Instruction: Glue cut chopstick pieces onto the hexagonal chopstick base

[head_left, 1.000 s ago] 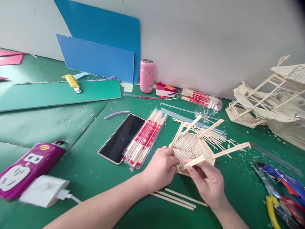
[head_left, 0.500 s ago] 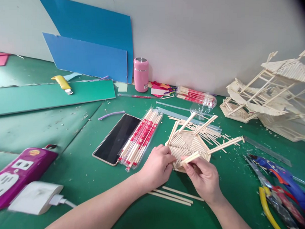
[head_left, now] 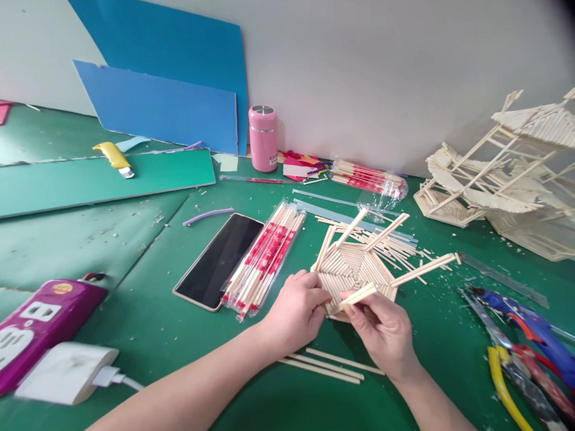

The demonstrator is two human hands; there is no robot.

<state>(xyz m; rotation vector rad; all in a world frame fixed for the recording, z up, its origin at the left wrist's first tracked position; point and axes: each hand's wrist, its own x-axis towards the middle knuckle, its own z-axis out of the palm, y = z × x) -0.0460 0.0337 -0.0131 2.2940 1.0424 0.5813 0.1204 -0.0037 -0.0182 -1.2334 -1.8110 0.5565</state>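
Observation:
A hexagonal base of pale wooden sticks (head_left: 339,281) has double-stick posts rising outward from its corners. My left hand (head_left: 295,309) is closed at the near left edge of this base, fingertips pinched on its rim. Between the thumb and fingers of my right hand (head_left: 383,331) is a stick post (head_left: 361,295) at the near corner, slanting up to the right. The post's lower end is partly hidden by my fingers. Just below my hands, several loose sticks (head_left: 323,369) lie on the green table.
Left of the base are wrapped chopsticks (head_left: 265,260) and a phone (head_left: 218,259). Pliers (head_left: 505,384) and a blue glue gun (head_left: 532,333) lie right. A larger stick model (head_left: 493,170) stands at the back right, a pink flask (head_left: 264,141) by the wall, a purple power strip (head_left: 41,331) far left.
The whole view has shifted very slightly. Both hands keep the same hold on the base and the post.

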